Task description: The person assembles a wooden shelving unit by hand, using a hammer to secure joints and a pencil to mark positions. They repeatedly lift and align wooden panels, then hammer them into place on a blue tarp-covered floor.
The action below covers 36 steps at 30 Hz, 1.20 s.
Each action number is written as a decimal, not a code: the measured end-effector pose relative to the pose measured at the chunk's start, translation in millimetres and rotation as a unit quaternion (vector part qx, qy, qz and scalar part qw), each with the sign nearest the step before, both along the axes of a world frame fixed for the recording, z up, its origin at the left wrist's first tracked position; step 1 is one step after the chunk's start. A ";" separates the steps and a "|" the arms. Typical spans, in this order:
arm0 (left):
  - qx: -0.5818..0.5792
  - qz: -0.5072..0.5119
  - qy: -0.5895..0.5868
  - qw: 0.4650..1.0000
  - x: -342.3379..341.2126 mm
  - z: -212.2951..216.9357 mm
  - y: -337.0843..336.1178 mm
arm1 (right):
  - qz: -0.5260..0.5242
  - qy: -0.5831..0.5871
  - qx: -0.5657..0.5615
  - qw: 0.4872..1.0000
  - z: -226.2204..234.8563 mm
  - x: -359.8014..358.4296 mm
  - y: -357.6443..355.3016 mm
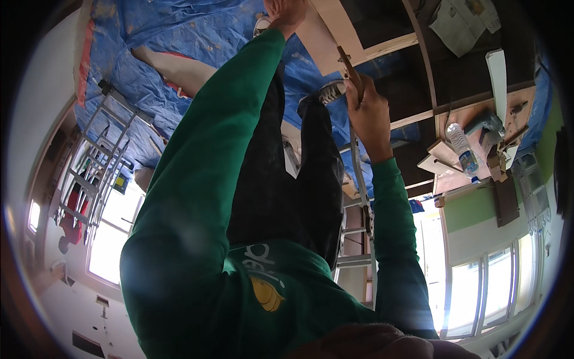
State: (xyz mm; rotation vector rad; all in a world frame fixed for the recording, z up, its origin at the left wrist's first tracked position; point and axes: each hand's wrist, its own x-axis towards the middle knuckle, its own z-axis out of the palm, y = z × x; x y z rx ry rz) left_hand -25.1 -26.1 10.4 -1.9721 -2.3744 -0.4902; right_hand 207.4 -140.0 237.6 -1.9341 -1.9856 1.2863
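Green sleeve (200,158) nearest cam, R hand (372,113) curled round brown obj (353,75).

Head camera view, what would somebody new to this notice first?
Probably the big green sleeves, one on each side of the picture, with the right hand gripping a slim brown piece right of upper centre. Next, perhaps, the crumpled blue sheet spread across the upper left, with the left hand at the top edge. Over at the right, a clear plastic bottle sits beside what looks like a power drill.
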 end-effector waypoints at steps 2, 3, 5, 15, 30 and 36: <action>0.044 -0.020 -0.007 0.999 7.2 0.6 3.9 | 0.006 -0.004 -0.005 1.000 -6.1 2.5 0.7; 0.064 -0.020 -0.017 0.998 14.9 0.0 7.9 | 0.008 -0.014 0.001 1.000 -6.5 3.3 0.3; 0.100 -0.018 -0.034 0.994 31.0 1.4 13.1 | 0.015 -0.031 0.008 0.999 -5.4 5.1 -4.0; 0.053 0.017 0.001 0.998 34.8 7.3 25.5 | -0.019 0.016 0.017 1.000 -23.5 1.3 -8.3; -0.025 0.026 -0.015 0.999 23.5 5.2 49.8 | -0.057 -0.014 0.035 0.998 -29.5 -13.9 -16.3; -0.020 0.017 0.038 0.999 26.0 6.8 45.3 | -0.056 -0.019 0.082 0.995 -33.9 -12.5 -11.6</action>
